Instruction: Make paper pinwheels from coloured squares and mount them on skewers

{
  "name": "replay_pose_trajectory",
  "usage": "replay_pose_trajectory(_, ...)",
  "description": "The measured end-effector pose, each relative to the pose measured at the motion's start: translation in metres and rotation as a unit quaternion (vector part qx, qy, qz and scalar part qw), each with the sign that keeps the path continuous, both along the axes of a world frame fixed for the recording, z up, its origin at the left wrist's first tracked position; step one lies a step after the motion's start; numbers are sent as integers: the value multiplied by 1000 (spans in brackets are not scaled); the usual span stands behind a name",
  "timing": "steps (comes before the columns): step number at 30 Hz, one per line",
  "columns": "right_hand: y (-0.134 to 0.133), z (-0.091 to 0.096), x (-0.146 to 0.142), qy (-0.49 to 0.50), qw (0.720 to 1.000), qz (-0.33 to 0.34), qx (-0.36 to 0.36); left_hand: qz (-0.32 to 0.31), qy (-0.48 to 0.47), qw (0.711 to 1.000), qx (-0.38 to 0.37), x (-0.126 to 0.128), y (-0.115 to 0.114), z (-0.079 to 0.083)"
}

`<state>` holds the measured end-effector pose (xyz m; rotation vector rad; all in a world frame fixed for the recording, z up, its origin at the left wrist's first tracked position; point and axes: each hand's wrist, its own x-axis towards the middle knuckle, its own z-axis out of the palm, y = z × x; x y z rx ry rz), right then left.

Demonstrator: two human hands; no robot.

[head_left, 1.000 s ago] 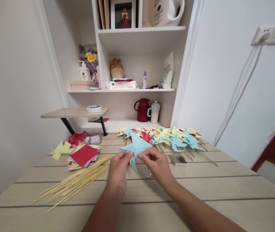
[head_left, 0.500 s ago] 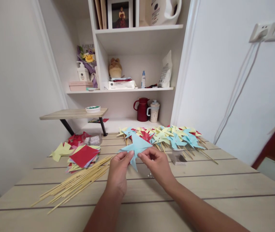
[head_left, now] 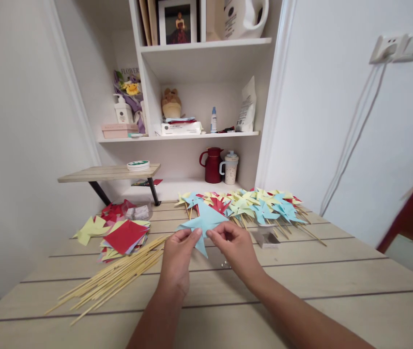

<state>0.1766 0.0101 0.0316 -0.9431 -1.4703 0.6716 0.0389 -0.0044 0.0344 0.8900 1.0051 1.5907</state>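
Observation:
A light blue paper pinwheel [head_left: 209, 217] with pointed blades is held up above the table between my two hands. My left hand [head_left: 179, 252] pinches its lower left side between thumb and fingers. On the other side, my right hand [head_left: 233, 245] is closed with thumb and fingertip at the paper near its centre. Whether a pin sits in those fingers I cannot tell. A few tiny white bits [head_left: 225, 264] lie on the table below my right hand. To the left is a spread of thin wooden sticks [head_left: 115, 276], some reaching close to my left hand.
Finished pinwheels on sticks [head_left: 262, 209] are heaped at the back right, behind a small clear box [head_left: 267, 238]. At left lie a stack of coloured paper squares [head_left: 126, 236], a yellow folded paper [head_left: 90, 230] and another clear box [head_left: 141, 212]. A small raised shelf [head_left: 108, 173] stands behind.
The view has shifted very slightly. Both hands keep their hold on the blue pinwheel in nearly the same pose.

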Motion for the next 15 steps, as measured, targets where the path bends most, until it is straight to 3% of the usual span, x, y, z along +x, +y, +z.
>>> replay_pose_trajectory(7,-1,1,0,1,1000,5,2,14,27,1000,3,2,-3,4)
replay_pose_trajectory(15,-4,3,4,-27,999,-23,34,85,87,992,21,0,-2,9)
